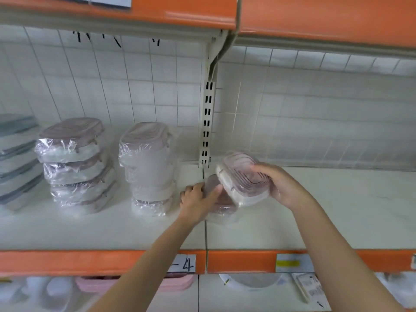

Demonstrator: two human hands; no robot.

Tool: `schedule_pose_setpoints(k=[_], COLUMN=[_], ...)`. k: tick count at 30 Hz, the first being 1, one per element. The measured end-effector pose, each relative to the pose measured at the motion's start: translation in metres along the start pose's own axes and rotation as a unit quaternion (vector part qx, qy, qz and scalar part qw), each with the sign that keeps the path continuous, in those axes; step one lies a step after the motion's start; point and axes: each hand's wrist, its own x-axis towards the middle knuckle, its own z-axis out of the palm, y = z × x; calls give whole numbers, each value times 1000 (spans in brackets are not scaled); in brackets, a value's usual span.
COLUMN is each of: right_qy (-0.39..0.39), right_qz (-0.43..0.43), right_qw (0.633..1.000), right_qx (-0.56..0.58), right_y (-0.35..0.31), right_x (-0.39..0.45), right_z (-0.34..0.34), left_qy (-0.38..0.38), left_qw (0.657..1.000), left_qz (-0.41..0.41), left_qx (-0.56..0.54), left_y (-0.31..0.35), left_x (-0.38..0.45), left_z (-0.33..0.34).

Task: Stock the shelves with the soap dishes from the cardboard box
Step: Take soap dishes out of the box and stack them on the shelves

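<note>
My right hand (282,188) grips a plastic-wrapped soap dish (242,176) with a mauve ridged top, tilted above the white shelf (315,210). Under it a second wrapped dish (221,204) lies on the shelf near the seam, and my left hand (198,199) holds its left end with fingers curled over it. Further left stand two stacks of wrapped mauve soap dishes: one (148,167) close to my left hand, another (74,163) beyond it. The cardboard box is out of view.
A stack of grey-lidded dishes (15,161) sits at the far left edge. A slotted upright post (207,127) rises behind my hands. An orange shelf (202,12) hangs overhead. The orange front rail (90,262) carries price labels; pink items (94,283) lie on the shelf below.
</note>
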Motion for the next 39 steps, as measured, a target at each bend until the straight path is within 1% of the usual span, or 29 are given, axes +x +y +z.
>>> schedule_pose_setpoints(k=[2,3,4,6,7,8,10,11,13,15,16,18,20,22,24,29,35,37,39], right_qy=[-65,-91,-115,-151,-150,-132,-42,6,83,116,111,68,50,79,97,79,115,140,159], right_qz=[25,38,49,46,28,2,-45,-61,-62,-20,11,55,43,18,2,-1,-19,-32,-47], right_qw=[989,979,970,960,954,947,936,935,942,957,966,981,993,995,994,995,990,985,982], right_qx=[-133,-180,-206,-233,-258,-291,-346,-350,-318,-265,-235,-171,-99,-52,-46,-52,-80,-97,-85], right_y=[-12,-17,-21,-26,-26,-25,-18,-14,-7,3,8,16,22,25,20,19,28,33,40], right_x=[2,3,5,9,12,14,19,17,9,-2,-9,-19,-18,-8,0,5,-7,-15,-27], right_z=[1,2,2,4,7,9,10,10,8,3,3,6,13,18,23,31,31,29,28], left_qy=[17,16,8,-10,-19,-26,-17,-5,26,48,56,67,77,71,64,73,88,104,123], left_qw=[994,986,980,975,977,979,978,973,962,955,953,957,971,976,976,978,983,982,978], left_qz=[1,-1,-2,13,17,18,2,-10,-27,-41,-47,-51,-30,9,13,14,26,20,24], left_qx=[-109,-163,-201,-223,-212,-199,-207,-230,-271,-289,-295,-276,-224,-207,-207,-193,-157,-159,-169], left_y=[7,10,14,21,23,26,25,25,22,20,20,22,24,23,21,17,24,22,17], left_x=[1,1,2,4,5,5,6,5,2,-1,-3,-8,-12,-13,-15,-15,-26,-35,-48], left_z=[-5,-8,-11,-18,-20,-21,-20,-19,-17,-13,-10,-7,-6,-6,-9,-10,-11,-11,-12])
